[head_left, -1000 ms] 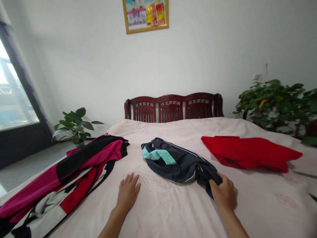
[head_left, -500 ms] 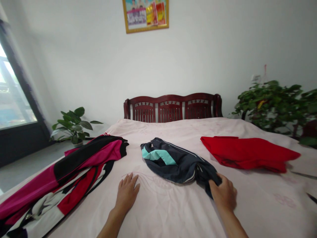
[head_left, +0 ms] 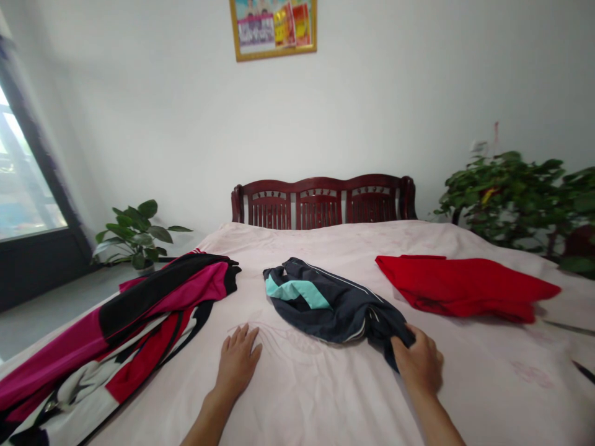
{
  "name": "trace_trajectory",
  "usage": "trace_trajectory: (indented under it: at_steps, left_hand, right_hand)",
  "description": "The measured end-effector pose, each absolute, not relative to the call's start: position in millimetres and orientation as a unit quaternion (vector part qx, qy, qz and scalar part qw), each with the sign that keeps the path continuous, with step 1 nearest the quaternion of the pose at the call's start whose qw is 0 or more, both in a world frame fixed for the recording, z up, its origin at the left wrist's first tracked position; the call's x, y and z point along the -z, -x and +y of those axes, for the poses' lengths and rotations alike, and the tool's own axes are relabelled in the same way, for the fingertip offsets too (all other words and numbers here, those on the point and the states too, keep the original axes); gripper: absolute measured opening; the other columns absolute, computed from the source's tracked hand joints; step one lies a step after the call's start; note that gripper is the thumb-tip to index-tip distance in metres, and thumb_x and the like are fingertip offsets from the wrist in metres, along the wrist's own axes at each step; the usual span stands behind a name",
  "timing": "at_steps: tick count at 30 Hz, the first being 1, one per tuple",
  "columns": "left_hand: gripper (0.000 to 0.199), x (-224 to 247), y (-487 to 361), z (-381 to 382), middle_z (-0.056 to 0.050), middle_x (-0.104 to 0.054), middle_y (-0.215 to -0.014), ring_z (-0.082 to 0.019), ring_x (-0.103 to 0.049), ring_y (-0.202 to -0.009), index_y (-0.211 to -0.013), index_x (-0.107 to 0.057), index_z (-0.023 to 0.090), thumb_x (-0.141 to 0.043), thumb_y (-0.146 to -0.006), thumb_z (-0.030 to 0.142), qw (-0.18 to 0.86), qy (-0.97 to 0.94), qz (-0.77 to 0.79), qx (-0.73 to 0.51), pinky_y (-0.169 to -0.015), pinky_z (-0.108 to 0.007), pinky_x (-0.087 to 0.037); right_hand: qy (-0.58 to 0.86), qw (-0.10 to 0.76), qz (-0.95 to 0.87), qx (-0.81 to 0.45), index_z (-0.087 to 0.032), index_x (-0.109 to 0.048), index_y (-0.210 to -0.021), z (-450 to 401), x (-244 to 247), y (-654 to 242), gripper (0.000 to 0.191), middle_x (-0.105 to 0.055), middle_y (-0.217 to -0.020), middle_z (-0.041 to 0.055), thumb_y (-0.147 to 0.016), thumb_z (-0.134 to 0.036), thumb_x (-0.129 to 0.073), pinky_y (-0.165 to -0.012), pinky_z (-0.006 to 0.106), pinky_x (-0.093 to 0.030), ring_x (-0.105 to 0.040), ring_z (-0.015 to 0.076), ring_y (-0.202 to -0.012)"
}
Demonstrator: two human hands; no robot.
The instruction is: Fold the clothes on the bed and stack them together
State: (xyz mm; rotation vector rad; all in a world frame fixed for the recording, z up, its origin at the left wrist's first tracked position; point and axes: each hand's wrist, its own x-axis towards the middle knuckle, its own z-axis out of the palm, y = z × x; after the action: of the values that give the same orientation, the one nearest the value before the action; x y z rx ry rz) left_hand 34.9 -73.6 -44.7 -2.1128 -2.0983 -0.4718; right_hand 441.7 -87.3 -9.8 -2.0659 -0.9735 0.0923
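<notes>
A dark navy garment (head_left: 339, 303) with a turquoise patch and white piping lies crumpled across the middle of the bed. My right hand (head_left: 419, 359) pinches its near right end between thumb and fingers. Flat on the pink sheet (head_left: 297, 396), my left hand (head_left: 238, 359) rests with its fingers spread, left of the navy garment and touching no clothing. A folded red garment (head_left: 465, 288) lies to the right. On the left are a magenta and black garment (head_left: 139, 303) and, beside it, a red, white and black one (head_left: 134, 378).
Behind the bed stands a dark red wooden headboard (head_left: 320, 204) against a white wall. Potted plants are at the left (head_left: 139, 235) and right (head_left: 515, 198). A framed picture (head_left: 275, 31) hangs above, and a glazed door (head_left: 32, 179) is at the far left.
</notes>
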Motion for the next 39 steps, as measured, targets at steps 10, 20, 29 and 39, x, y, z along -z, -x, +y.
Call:
trace_trajectory:
  at_steps: [10,20,29,39]
  left_hand:
    - [0.044,43.0,-35.8,-75.3,-0.009,-0.052,-0.150,-0.029,-0.043,-0.141,-0.139,-0.057,0.026,-0.044,-0.098,0.028,0.072,0.702,-0.690,0.163,-0.115,-0.048,-0.033]
    - [0.045,40.5,-36.8,-76.0,-0.009,-0.050,-0.152,-0.028,-0.041,-0.143,-0.141,-0.055,0.026,-0.042,-0.098,0.029,0.061,0.699,-0.696,0.151,-0.116,-0.049,-0.032]
    - [0.046,40.5,-36.3,-75.9,-0.009,-0.050,-0.152,-0.028,-0.041,-0.143,-0.141,-0.056,0.025,-0.043,-0.097,0.030,0.053,0.700,-0.695,0.157,-0.116,-0.049,-0.032]
    - [0.046,39.9,-37.2,-76.2,-0.008,-0.051,-0.152,-0.028,-0.041,-0.144,-0.141,-0.056,0.025,-0.043,-0.097,0.029,0.055,0.698,-0.697,0.151,-0.116,-0.048,-0.032]
  right_hand:
    - [0.824,0.412,-0.388,-0.039,-0.019,-0.059,-0.130,-88.0,8.8,-440.4,0.057,-0.059,-0.129,0.0148,-0.079,-0.041,-0.047,-0.099,0.047,-0.044,-0.052,0.0357,-0.115]
    - [0.821,0.418,-0.388,-0.025,-0.019,-0.060,-0.128,-87.0,11.5,-442.4,0.056,-0.061,-0.125,0.0141,-0.078,-0.041,-0.048,-0.099,0.046,-0.043,-0.053,0.0347,-0.112]
    - [0.817,0.428,-0.387,-0.020,-0.019,-0.061,-0.126,-86.5,13.7,-442.6,0.054,-0.061,-0.124,0.0135,-0.079,-0.042,-0.049,-0.098,0.047,-0.044,-0.053,0.0346,-0.109]
    - [0.814,0.424,-0.398,-0.004,-0.018,-0.061,-0.125,-85.5,15.3,-444.0,0.053,-0.062,-0.122,0.0141,-0.079,-0.040,-0.049,-0.097,0.046,-0.044,-0.054,0.0333,-0.106]
